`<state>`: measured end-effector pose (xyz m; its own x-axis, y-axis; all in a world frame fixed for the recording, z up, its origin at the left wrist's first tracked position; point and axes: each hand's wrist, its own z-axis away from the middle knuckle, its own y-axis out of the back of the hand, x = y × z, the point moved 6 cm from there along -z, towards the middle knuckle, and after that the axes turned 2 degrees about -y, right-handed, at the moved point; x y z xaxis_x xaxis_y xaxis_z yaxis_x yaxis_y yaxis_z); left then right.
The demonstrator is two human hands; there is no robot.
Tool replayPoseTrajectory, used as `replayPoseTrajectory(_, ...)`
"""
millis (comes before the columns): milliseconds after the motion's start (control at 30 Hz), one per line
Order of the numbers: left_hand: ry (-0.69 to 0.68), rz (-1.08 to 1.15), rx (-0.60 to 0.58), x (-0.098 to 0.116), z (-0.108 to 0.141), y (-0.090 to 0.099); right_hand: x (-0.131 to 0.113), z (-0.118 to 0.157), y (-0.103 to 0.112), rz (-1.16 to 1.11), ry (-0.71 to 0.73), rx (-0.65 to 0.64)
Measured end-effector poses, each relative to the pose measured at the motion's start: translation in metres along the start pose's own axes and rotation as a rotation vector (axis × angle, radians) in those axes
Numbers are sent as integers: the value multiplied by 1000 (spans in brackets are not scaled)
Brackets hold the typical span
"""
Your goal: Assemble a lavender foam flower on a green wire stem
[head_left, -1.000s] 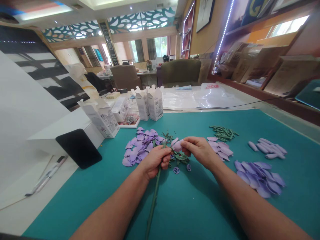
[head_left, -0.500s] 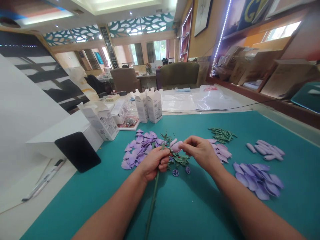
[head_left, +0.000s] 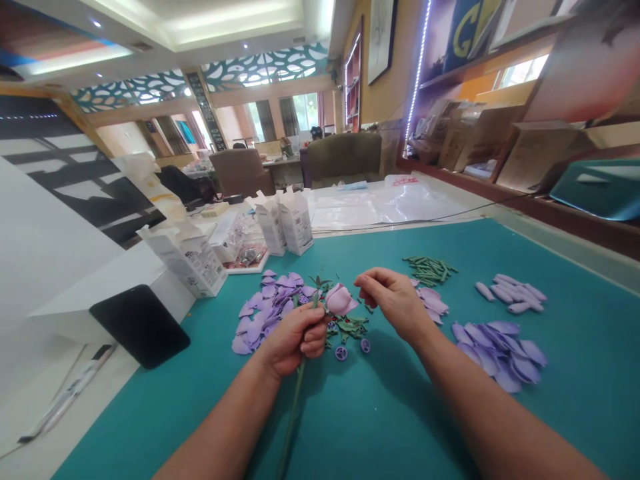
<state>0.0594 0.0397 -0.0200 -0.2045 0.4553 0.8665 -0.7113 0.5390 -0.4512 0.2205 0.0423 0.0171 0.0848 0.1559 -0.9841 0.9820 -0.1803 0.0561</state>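
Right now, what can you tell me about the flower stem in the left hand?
The stem is thin, dark green and looks plastic. It runs from the bottom edge of the view up and slightly right into the left hand, which grips it near the top. A closed purple bud sits at its tip with small green leaves beside it. The right hand is close to the bud; contact is unclear.

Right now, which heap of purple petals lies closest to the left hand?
The heap of purple petals just beyond the left hand, touching its knuckles; the other purple heaps lie past the right hand.
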Motion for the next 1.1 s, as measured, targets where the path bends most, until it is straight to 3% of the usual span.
replayPoseTrajectory(233,25,63,-102,-4,1,-5,-1,0,-7,-74,-25,-110)
replayPoseTrajectory(400,28,70,-155,-6,2,-8,-7,2,-8,-79,-9,-114)
replayPoseTrajectory(833,-32,107,-160,-1,3,-7,-7,1,-7,-193,-6,-154)
replayPoseTrajectory(1100,-88,138,-140,6,3,-1,-5,6,-14,-305,-100,-347)
